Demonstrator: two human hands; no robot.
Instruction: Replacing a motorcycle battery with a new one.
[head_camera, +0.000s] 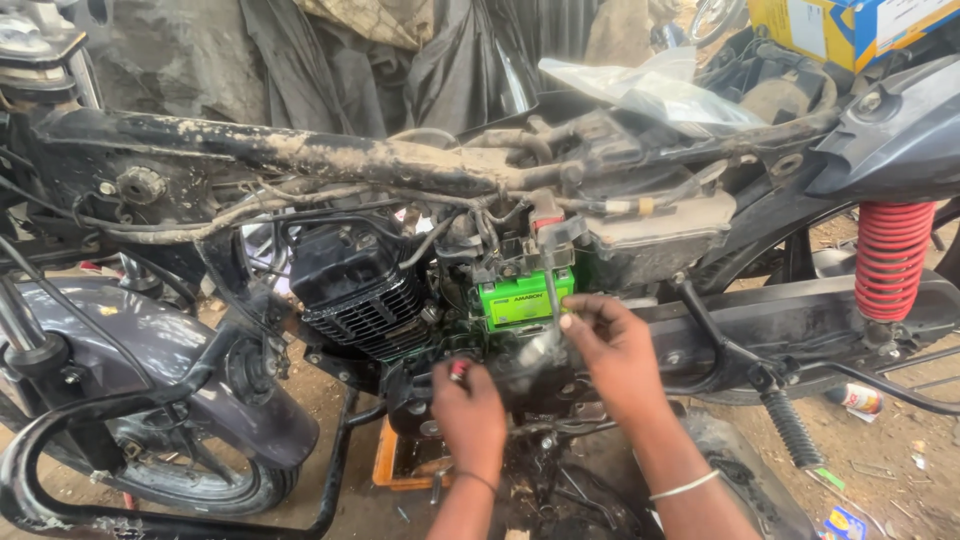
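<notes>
Green battery (524, 298) sits just above right-hand fingertips. Right hand (610, 350) fingers pinched narrow on thin metal tool (548, 290), shaft rising against battery face. Left hand (468, 405) curled shut round small red-tipped piece (459, 369), just below-left of battery. Black finned engine (362, 290) left of fingers. Muddy frame tube (330, 155) above. Red shock spring (890, 258) far right.

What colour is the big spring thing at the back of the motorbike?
Red. The coiled shock absorber spring shows clearly at the right in the head view.
</notes>
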